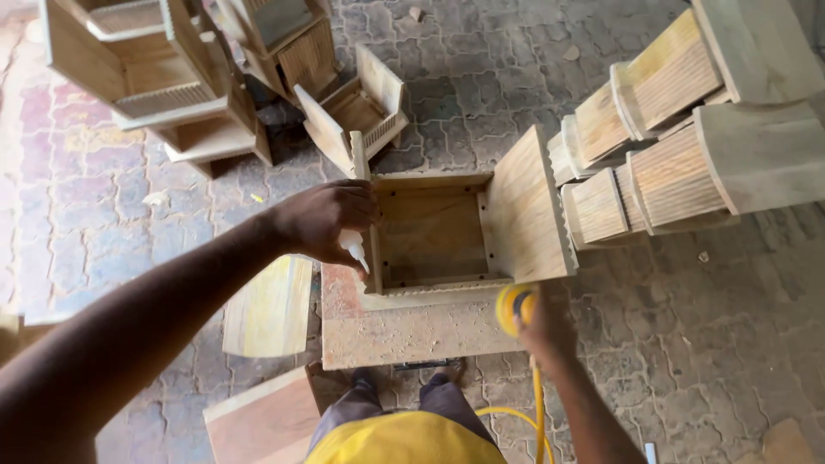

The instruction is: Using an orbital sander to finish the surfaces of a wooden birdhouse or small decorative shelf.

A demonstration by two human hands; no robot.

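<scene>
An open wooden box (434, 230) lies on a low board (404, 331), its open side up and a wide panel on its right. My left hand (325, 219) rests against the box's left wall and grips a small white bottle (352, 247) with its nozzle pointing down. My right hand (541, 325) holds a yellow tool (513, 304) at the box's near right corner. A yellow hose (538, 412) runs down from that tool.
Several similar wooden boxes (163, 77) stand at the back left, one small one (361, 112) just behind the box. Stacked curved wooden parts (653, 137) fill the right. Loose boards (268, 305) lie on the paved floor near my feet.
</scene>
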